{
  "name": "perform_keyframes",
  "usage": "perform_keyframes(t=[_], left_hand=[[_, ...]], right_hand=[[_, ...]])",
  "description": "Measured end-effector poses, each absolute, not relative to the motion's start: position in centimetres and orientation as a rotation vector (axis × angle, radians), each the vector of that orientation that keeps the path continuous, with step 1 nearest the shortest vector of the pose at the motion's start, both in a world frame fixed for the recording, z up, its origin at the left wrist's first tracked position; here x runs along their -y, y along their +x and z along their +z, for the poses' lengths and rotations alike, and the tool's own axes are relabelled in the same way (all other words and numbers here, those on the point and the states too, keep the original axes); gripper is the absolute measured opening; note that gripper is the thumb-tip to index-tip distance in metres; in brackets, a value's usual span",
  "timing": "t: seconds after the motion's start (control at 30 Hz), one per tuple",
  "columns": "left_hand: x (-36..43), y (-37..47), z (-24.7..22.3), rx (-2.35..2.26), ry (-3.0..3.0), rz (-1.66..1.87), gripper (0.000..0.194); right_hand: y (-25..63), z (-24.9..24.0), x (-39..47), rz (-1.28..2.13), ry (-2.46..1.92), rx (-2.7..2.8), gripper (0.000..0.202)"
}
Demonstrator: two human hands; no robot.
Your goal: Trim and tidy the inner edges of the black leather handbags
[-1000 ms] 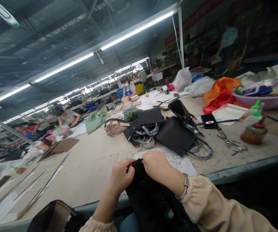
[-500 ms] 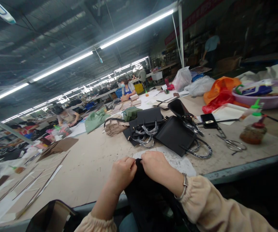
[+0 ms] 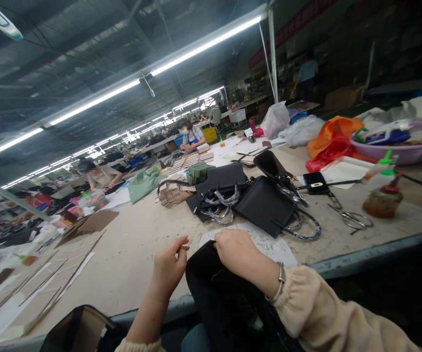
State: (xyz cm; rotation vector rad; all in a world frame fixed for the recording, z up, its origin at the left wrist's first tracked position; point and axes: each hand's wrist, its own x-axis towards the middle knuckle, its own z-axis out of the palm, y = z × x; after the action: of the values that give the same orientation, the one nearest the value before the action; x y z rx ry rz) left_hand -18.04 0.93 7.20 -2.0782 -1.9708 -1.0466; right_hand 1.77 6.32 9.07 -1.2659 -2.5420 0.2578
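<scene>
My right hand (image 3: 234, 249), a bracelet at its wrist, grips the upper edge of a dark, cloth-like black piece (image 3: 211, 293). This piece hangs down over the table's front edge toward my lap; its lower part is lost in shadow. Just left of it, my left hand (image 3: 170, 261) is raised and apart from the piece, fingers bent, with a gap between thumb and forefinger and nothing visible in them. Beyond both hands lie several black handbags (image 3: 265, 205) with plastic-wrapped handles. A white sheet (image 3: 275, 244) lies under the nearest bag.
At right are a phone (image 3: 316, 183), scissors (image 3: 352, 217), a glue bottle (image 3: 383, 200) and a purple basin (image 3: 416, 154). Panels (image 3: 49, 288) lie at left, beside brown sheets (image 3: 86, 225). A green cloth (image 3: 144, 183) lies farther back. Co-workers sit at far tables.
My left hand has let go of the black piece's edge and moved left. The piece's upper edge has spread wider. My right hand keeps its hold.
</scene>
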Motion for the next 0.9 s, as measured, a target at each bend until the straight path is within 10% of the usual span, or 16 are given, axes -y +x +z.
perform_keyframes(t=[0.9], left_hand=[[-1.3, -14.0, 7.5, 2.049, -2.283, -0.787, 0.031]], right_hand=[[2.0, 8.7, -6.9, 0.280, -1.249, 2.552, 0.024]])
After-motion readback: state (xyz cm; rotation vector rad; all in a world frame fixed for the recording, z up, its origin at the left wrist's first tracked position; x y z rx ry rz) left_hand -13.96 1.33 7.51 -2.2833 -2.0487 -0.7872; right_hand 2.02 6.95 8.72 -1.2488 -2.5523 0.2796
